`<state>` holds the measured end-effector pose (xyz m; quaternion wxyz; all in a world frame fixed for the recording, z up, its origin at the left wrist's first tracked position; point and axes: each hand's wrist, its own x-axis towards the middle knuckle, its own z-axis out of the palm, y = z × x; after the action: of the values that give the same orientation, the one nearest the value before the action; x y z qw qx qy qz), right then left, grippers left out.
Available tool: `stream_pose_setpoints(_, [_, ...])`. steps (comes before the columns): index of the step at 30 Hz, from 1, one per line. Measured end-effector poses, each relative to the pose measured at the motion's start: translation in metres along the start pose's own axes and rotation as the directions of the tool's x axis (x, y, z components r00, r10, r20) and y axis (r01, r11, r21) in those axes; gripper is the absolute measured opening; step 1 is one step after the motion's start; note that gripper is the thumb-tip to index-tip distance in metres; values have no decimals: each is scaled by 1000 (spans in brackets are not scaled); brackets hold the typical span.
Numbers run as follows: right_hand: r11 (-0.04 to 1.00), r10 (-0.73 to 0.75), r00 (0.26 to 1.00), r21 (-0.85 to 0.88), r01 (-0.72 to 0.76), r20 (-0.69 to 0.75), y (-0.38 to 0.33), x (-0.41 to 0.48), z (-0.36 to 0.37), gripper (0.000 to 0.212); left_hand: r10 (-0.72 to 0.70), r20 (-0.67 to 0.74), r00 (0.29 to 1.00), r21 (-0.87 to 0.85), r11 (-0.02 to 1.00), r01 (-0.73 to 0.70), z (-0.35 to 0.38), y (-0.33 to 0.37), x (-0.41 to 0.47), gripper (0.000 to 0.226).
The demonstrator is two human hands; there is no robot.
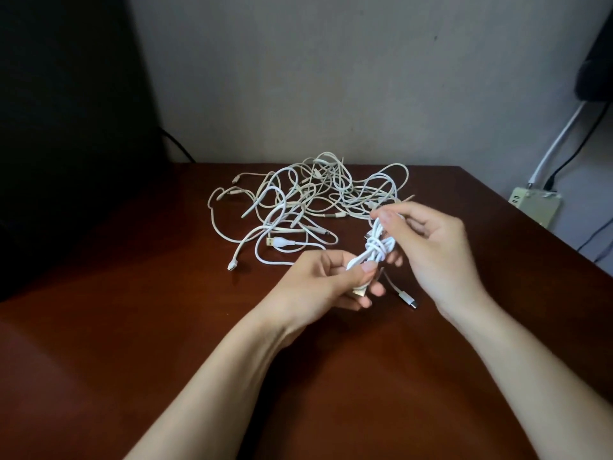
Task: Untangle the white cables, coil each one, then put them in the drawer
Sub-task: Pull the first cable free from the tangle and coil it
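Note:
A tangle of several white cables [300, 197] lies spread on the dark brown table [132, 327] near the wall. In front of it, above the table, both my hands hold one coiled white cable [378, 247], wound into a narrow bundle with turns wrapped around its middle. My left hand [318, 283] pinches the bundle's lower end between thumb and fingers. My right hand [428, 240] grips the upper end. A loose end with a grey plug [411, 302] hangs from the bundle down to the table. No drawer is in view.
A dark monitor or panel [66, 127] fills the left side. A pale power strip [537, 204] with white and black cords sits on the floor at the right, past the table edge. The grey wall [331, 78] stands right behind the tangle.

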<state>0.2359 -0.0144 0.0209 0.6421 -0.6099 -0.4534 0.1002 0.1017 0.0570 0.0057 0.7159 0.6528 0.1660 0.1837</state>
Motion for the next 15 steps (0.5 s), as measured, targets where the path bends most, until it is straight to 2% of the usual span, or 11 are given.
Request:
stream_pose_setpoints(5, [978,182,983,106,-178,-28,1,0,-1,21,67,-8,998,23,998,-66,2,-1,1,9])
stream_pose_setpoints(9, [964,227,974,149,-220,-26,0,2,1,20,98,-43,994,32,995,-96,4,-2,2,11])
stream_pose_setpoints(13, [891,287,956,348,-291,62,-1,3,2,18,100,-107,989,-15,995,-102,1,-5,5,10])
stream_pose_setpoints(15, [886,295,952,351,-304,79,-2,3,2,17,96,-132,987,-8,995,-98,-2,-6,6,10])
